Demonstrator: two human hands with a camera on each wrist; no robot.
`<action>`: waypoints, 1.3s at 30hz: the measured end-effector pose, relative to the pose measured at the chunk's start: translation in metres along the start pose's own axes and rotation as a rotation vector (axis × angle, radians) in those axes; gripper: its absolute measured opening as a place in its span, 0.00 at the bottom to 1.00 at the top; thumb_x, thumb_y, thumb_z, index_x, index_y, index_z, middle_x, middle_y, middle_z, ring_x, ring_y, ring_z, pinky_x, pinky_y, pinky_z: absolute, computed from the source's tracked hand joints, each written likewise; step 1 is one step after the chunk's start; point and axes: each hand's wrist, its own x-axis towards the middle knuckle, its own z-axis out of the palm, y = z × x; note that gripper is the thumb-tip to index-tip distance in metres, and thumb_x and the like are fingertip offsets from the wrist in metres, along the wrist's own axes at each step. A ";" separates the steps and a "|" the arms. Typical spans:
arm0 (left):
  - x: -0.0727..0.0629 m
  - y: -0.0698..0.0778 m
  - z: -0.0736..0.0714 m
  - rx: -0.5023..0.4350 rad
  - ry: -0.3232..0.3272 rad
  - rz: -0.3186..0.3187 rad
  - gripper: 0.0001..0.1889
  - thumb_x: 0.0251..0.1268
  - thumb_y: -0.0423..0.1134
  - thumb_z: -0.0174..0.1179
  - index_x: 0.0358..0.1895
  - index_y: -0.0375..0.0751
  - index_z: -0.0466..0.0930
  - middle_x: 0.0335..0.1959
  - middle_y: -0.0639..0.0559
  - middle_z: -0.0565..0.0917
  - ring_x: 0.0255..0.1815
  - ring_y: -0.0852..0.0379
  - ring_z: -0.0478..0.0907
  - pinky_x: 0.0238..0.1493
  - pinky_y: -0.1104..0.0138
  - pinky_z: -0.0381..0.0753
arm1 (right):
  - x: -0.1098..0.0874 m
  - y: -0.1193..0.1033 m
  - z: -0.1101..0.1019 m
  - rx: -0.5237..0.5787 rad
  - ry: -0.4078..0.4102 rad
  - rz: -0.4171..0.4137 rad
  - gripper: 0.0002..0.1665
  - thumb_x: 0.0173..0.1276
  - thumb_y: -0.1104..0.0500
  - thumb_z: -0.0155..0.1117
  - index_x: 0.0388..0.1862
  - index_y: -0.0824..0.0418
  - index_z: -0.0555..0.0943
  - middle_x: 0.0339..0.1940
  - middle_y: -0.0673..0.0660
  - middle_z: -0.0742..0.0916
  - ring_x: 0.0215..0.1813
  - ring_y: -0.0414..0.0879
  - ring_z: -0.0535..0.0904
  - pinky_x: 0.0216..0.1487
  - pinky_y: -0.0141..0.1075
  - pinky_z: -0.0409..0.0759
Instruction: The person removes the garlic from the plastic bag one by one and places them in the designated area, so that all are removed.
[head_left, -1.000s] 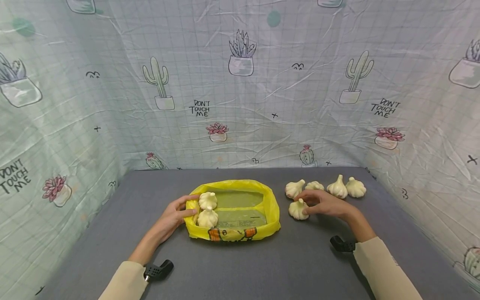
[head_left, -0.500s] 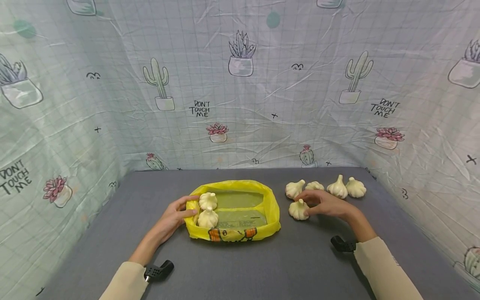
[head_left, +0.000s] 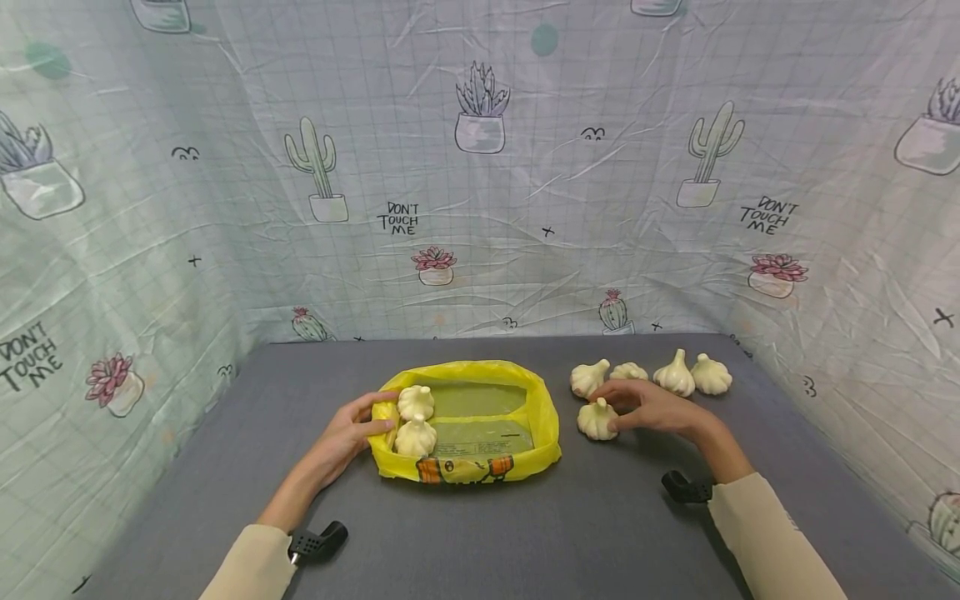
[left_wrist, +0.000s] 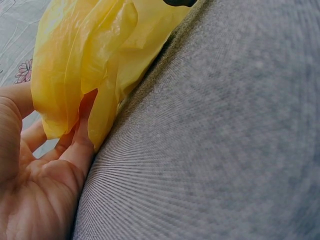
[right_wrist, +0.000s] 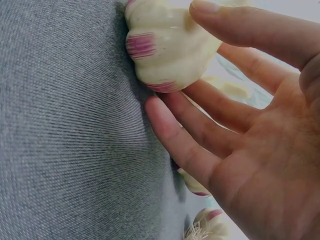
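Observation:
A yellow plastic bag (head_left: 550, 421), its mouth spread wide, lies on the table with two garlic bulbs (head_left: 416, 437) inside at its left end. My left hand (head_left: 343, 435) holds that left end, thumb on the near side and fingers behind; the left wrist view has the crinkled plastic (left_wrist: 100, 55) between thumb and fingers. To the right of the bag, my right hand (head_left: 651, 407) holds a garlic bulb (head_left: 595, 420) between thumb and fingers. In the right wrist view this purple-streaked bulb (right_wrist: 167, 52) sits at the grey cloth, the fingers reaching behind it.
Behind the right hand stand more garlic bulbs: one at the left (head_left: 589, 378), one partly hidden by the hand (head_left: 628, 372), and two farther right (head_left: 675, 375). A patterned curtain (head_left: 480, 233) rises along the back and sides of the grey table (head_left: 480, 542).

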 end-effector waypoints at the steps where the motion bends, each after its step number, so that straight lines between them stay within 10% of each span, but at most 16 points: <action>1: 0.000 0.000 0.000 0.000 0.000 0.000 0.30 0.74 0.39 0.63 0.77 0.44 0.67 0.78 0.38 0.64 0.61 0.52 0.77 0.55 0.59 0.82 | 0.000 0.000 0.000 0.002 -0.002 0.002 0.29 0.68 0.59 0.73 0.65 0.67 0.78 0.68 0.69 0.79 0.71 0.69 0.73 0.71 0.67 0.69; 15: 0.000 0.001 0.000 -0.042 -0.004 0.018 0.30 0.74 0.36 0.62 0.76 0.39 0.66 0.75 0.35 0.67 0.57 0.55 0.79 0.53 0.61 0.85 | -0.002 -0.005 -0.006 0.000 0.014 -0.010 0.29 0.68 0.61 0.72 0.66 0.69 0.77 0.65 0.70 0.82 0.67 0.70 0.77 0.65 0.62 0.78; 23: -0.001 0.001 0.000 -0.049 0.001 0.018 0.31 0.73 0.35 0.63 0.76 0.38 0.66 0.73 0.34 0.68 0.56 0.56 0.80 0.52 0.62 0.85 | -0.005 -0.014 -0.009 0.014 0.019 -0.011 0.29 0.69 0.62 0.71 0.66 0.71 0.76 0.63 0.70 0.83 0.65 0.69 0.78 0.59 0.37 0.83; 31: -0.001 0.001 0.001 -0.067 0.003 0.013 0.31 0.73 0.34 0.63 0.76 0.38 0.67 0.71 0.36 0.70 0.56 0.55 0.80 0.52 0.61 0.86 | -0.008 -0.027 -0.012 0.009 0.069 0.011 0.29 0.70 0.61 0.70 0.67 0.69 0.75 0.66 0.72 0.82 0.69 0.72 0.75 0.66 0.62 0.77; 39: -0.001 0.001 0.001 -0.072 0.005 0.013 0.30 0.73 0.33 0.62 0.76 0.38 0.67 0.66 0.40 0.75 0.55 0.56 0.82 0.52 0.61 0.86 | -0.011 -0.039 -0.014 -0.011 0.126 0.015 0.29 0.70 0.61 0.70 0.67 0.69 0.76 0.66 0.73 0.80 0.68 0.74 0.74 0.63 0.60 0.80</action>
